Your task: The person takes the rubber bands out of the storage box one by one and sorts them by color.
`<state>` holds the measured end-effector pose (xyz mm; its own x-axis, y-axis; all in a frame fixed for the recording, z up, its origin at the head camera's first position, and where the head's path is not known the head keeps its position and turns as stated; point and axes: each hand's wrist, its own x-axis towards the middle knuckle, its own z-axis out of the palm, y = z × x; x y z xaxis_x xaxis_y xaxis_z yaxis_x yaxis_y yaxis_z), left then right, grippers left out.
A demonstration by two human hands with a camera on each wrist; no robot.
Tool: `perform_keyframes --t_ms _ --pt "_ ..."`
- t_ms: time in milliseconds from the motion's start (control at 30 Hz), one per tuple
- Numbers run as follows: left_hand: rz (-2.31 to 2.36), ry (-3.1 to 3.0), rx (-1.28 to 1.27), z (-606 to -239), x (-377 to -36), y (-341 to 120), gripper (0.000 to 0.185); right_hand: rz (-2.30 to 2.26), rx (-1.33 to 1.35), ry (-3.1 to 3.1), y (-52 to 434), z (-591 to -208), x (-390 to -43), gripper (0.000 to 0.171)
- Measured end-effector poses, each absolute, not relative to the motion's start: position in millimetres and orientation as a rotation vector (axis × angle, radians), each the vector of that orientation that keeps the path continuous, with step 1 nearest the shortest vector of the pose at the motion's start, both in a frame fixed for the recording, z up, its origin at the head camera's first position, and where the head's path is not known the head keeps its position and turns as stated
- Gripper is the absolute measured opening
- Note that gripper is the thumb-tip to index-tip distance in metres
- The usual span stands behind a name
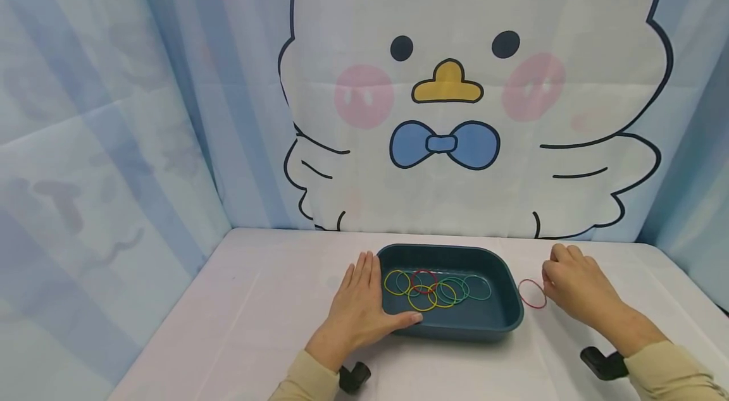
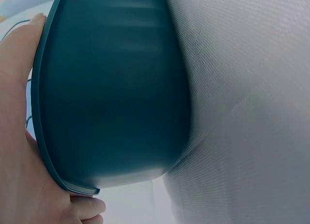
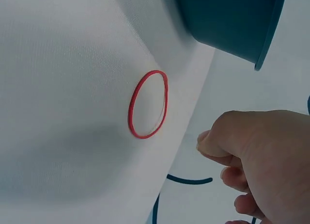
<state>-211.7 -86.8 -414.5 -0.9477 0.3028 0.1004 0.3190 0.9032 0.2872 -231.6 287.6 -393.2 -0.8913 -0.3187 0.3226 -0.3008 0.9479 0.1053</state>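
Observation:
A dark teal tray [image 1: 504,319] stands in the middle of the white table. Several rubber bands [image 1: 423,307] in yellow, green and red lie overlapping inside it. My left hand [image 1: 359,306] lies flat on the table with straight fingers against the tray's left wall [image 2: 111,88], and its thumb runs along the front corner. The palm [image 2: 19,161] touches the rim. A single red rubber band [image 1: 532,293] lies on the table right of the tray. My right hand [image 1: 575,284] hovers just right of this band [image 3: 147,104], fingers loosely curled, holding nothing, with the fingertips a short way from it.
The table [image 1: 256,325] is covered in white cloth. A blue curtain with a large cartoon bird [image 1: 455,104] hangs close behind and at both sides. Black wrist mounts [image 1: 604,363] show at both sleeves. The tray's corner [image 3: 232,16] is near the loose band.

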Motion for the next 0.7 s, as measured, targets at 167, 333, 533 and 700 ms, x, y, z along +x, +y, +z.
perform_keyframes --t_ms 167,333,533,700 --pt "-0.464 -3.012 -0.487 -414.6 -211.1 -86.2 0.127 -0.046 0.463 -2.718 286.7 -390.7 -230.2 0.032" --pt "-0.469 -3.007 -0.486 -415.0 -210.7 -86.4 0.127 -0.036 0.459 -2.696 280.3 -387.4 -228.3 0.034" --pt "-0.469 -3.004 -0.49 -415.6 -211.1 -86.6 0.127 -0.048 0.488 -2.627 272.7 -383.4 -226.5 0.033" --pt "-0.471 -2.999 -0.491 -415.4 -211.4 -86.7 0.127 -0.061 0.542 -2.539 267.1 -378.2 -227.8 0.03"
